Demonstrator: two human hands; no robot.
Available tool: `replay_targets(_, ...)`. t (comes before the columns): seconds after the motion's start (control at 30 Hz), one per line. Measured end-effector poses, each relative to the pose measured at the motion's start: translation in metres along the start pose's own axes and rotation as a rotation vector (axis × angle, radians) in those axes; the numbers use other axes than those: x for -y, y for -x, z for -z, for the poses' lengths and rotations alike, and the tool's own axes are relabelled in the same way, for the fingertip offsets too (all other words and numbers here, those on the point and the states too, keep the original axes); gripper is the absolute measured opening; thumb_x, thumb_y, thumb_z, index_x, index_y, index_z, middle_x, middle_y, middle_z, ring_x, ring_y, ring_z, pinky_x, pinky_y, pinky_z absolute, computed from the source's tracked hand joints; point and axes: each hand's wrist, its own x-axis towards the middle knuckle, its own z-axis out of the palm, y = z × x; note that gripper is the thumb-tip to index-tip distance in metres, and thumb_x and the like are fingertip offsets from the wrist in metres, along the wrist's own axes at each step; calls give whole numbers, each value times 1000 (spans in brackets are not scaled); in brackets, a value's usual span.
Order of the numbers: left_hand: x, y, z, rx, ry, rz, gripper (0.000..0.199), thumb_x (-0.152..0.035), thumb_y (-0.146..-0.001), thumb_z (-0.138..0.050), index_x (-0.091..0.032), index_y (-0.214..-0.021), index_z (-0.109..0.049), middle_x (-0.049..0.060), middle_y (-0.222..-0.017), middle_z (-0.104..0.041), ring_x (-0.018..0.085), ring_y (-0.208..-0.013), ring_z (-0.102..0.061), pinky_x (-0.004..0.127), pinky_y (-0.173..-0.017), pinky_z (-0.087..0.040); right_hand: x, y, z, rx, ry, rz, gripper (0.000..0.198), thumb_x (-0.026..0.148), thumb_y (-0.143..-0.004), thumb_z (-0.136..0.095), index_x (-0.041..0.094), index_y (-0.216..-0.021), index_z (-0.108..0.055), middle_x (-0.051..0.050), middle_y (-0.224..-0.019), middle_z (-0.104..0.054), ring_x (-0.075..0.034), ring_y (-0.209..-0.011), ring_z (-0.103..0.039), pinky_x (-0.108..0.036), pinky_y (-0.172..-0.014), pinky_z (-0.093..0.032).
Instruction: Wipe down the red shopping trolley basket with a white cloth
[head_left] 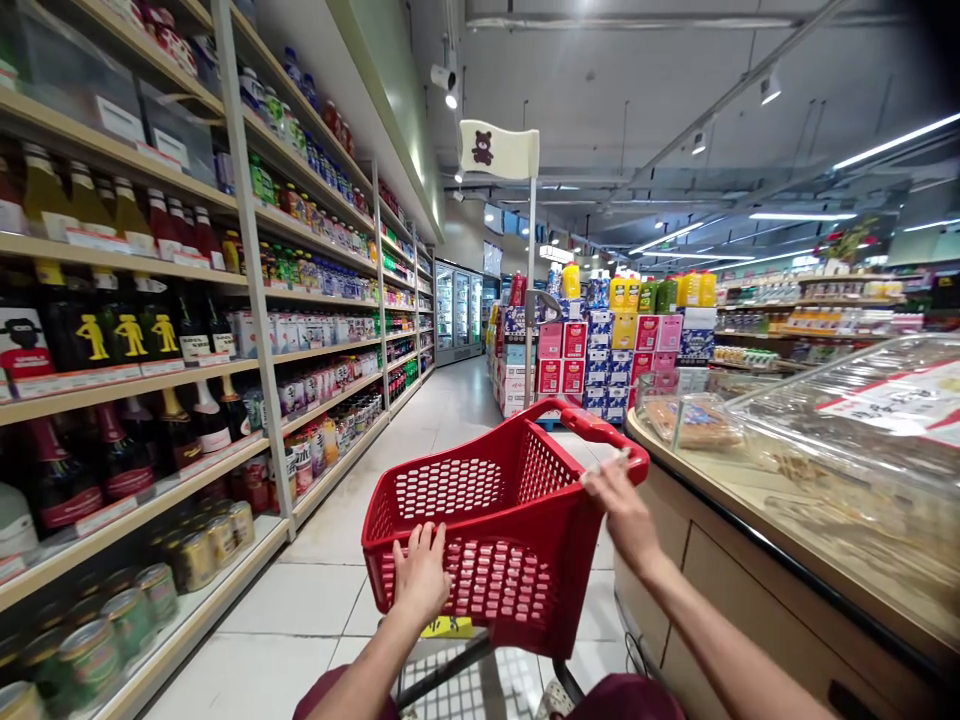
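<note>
A red plastic shopping cart [551, 600] with perforated basket walls stands sideways in front of me. My left hand [421, 575] grips the near side wall, its fingers hooked over the top rim. My right hand [619, 505] is closed around the cart's frame at the right, just below the end of the red handle [581, 420]. Above the cart rises a grey pole [532, 250] topped by a cream flag [499, 150] with a brown bear on it. Below the basket, part of the lower frame and a yellow label [448, 627] show.
Shelves of bottles [105, 330] and cans [94, 655] line the left side. A counter [720, 520] with clear plastic covers runs close on the right. Stacked drink cartons [562, 360] stand ahead, and a tiled aisle [450, 390] leads to glass-door fridges [457, 305].
</note>
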Motion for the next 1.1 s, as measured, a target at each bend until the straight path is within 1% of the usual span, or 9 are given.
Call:
replay_targets(0.1,0,-1,2,-8,15,0,70,-15,-62,-41,-18,-131,-33,11,-138,-33,25,-129,-22,52,-103,-8,14,6,-13,169,-65,241,32,27,-88,-34,28,-101,-63,-1,-120,-54,-17,-115,-46,-36,-95,-42)
replay_targets(0.2,-7,-3,5,-35,42,5,66,-14,-63,-40,-12,-129,-37,15,-137,-35,26,-129,-22,51,-104,-5,4,-8,-12,121,-8,154,32,30,-87,-34,27,-101,-62,-2,-121,-54,-18,-115,-46,-39,-97,-40)
replay_targets(0.3,-20,-6,5,-5,88,-44,70,-15,-62,-41,-11,-132,-31,14,-142,-25,25,-132,-15,49,-105,-5,5,-22,-21,97,75,46,34,26,-87,-32,21,-98,-64,-9,-119,-54,-23,-117,-43,-44,-97,-37)
replay_targets(0.43,-32,-8,1,77,98,-77,78,-14,-60,-44,-15,-136,-22,10,-144,-18,27,-133,-9,54,-103,-6,34,-7,-45,278,19,264,33,19,-86,-33,22,-103,-62,-7,-120,-54,-21,-117,-43,-41,-97,-38)
replay_targets(0.5,-32,-9,-3,64,85,-90,79,-12,-60,-43,-15,-136,-21,10,-144,-18,27,-133,-9,55,-103,-3,31,-1,-43,311,22,300,34,16,-86,-34,24,-107,-59,-6,-124,-51,-22,-120,-40,-43,-98,-36)
replay_targets(0.67,-31,-15,-16,17,77,-105,74,-11,-64,-40,-16,-135,-23,12,-143,-20,28,-132,-10,56,-102,-3,1,-6,-23,132,217,55,37,13,-84,-32,20,-109,-58,-10,-131,-43,-27,-125,-32,-48,-98,-33)
replay_targets(0.87,-28,-25,-22,-11,-5,-123,69,-13,-68,-38,-18,-135,-23,11,-143,-23,28,-132,-14,56,-102,-7,31,5,-49,218,113,364,37,11,-85,-33,21,-111,-57,-8,-129,-46,-22,-124,-33,-41,-99,-35)
replay_targets(1.0,-29,-26,-23,2,-35,-108,70,-15,-69,-38,-19,-136,-19,9,-144,-21,27,-132,-12,56,-102,-11,11,-8,-46,105,207,214,34,13,-84,-36,17,-109,-58,-11,-130,-44,-25,-122,-36,-42,-97,-36)
replay_targets(1.1,-32,-26,-23,20,-11,-90,71,-17,-69,-38,-18,-137,-18,8,-145,-16,28,-132,-9,57,-102,-11,23,-9,-54,89,212,183,35,10,-83,-35,15,-106,-61,-13,-128,-46,-25,-122,-36,-43,-98,-35)
